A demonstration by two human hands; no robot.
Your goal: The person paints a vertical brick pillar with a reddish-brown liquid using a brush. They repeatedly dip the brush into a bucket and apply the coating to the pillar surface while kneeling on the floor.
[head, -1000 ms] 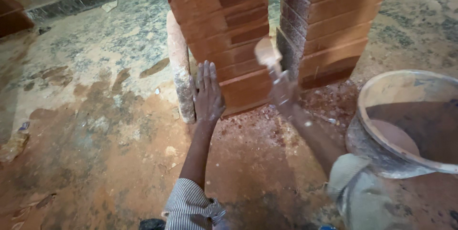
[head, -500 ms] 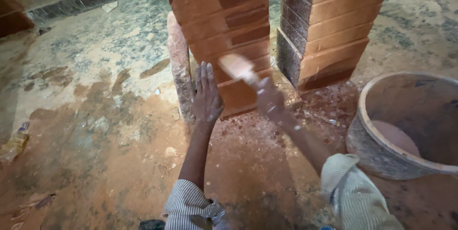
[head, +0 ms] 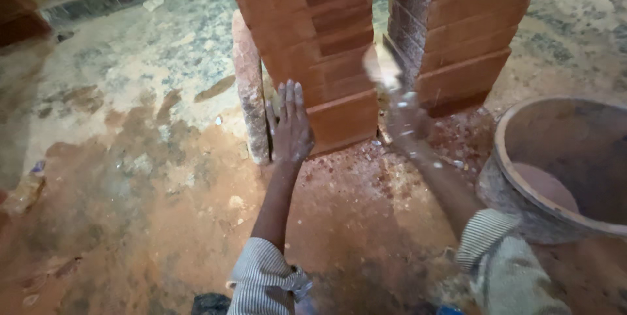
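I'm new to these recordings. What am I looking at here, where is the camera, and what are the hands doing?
There is no machine here: a person works with two bare hands, and the single camera sits on their head, looking down at them. The left hand lies flat, fingers spread, against the lower corner of the nearer red brick pillar. The right hand is blurred by motion and holds a small pale tool, perhaps a brush or trowel, up at the gap between that pillar and a second red brick pillar. A worn round grey bucket with pinkish mix inside stands on the right. The dusty concrete floor is stained reddish-brown. Both forearms come out of striped sleeves.
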